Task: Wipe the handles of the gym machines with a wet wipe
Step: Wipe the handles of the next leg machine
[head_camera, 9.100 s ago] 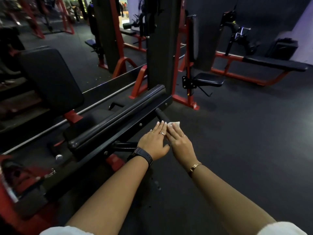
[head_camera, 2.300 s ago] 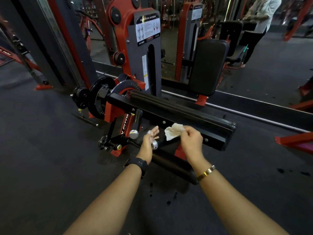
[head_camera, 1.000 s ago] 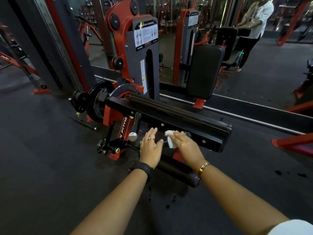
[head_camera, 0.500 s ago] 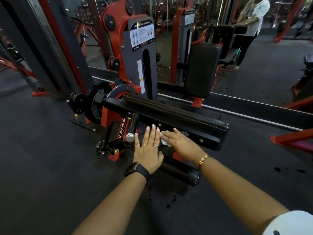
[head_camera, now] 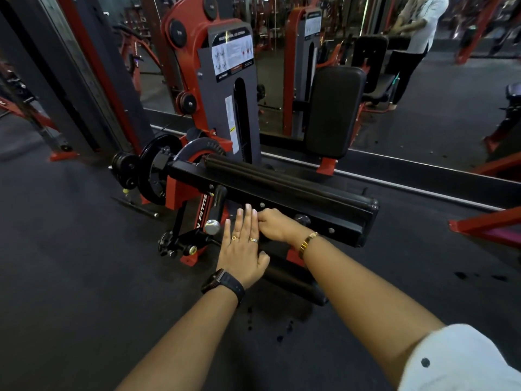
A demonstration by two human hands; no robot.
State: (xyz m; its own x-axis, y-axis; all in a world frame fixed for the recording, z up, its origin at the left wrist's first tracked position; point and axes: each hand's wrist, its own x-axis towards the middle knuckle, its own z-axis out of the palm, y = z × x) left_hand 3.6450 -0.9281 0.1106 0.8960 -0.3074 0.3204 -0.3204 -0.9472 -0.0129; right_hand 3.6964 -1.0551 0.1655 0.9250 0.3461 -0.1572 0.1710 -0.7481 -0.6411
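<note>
My right hand [head_camera: 277,225] is curled into a fist against the front of the black machine bar [head_camera: 284,200], below the long roller pad [head_camera: 282,179]. The white wet wipe it held a moment ago is hidden inside the fist. My left hand [head_camera: 244,245] lies flat with fingers straight, its fingertips touching the right knuckles. The short handle under both hands is covered. A second black handle with a chrome end cap [head_camera: 216,211] angles down just left of my left hand.
A weight plate [head_camera: 153,170] and red frame stand at the left, the grey weight tower [head_camera: 234,94] behind. A lower foam roller [head_camera: 293,283] lies under my wrists. A mirror behind shows a back pad [head_camera: 334,111] and a person [head_camera: 417,29]. A red floor frame [head_camera: 485,224] is at right.
My right hand has curled shut from flat, and the wipe, visible between the hands before, is now hidden. Both hands edged slightly forward; the left stays flat.
</note>
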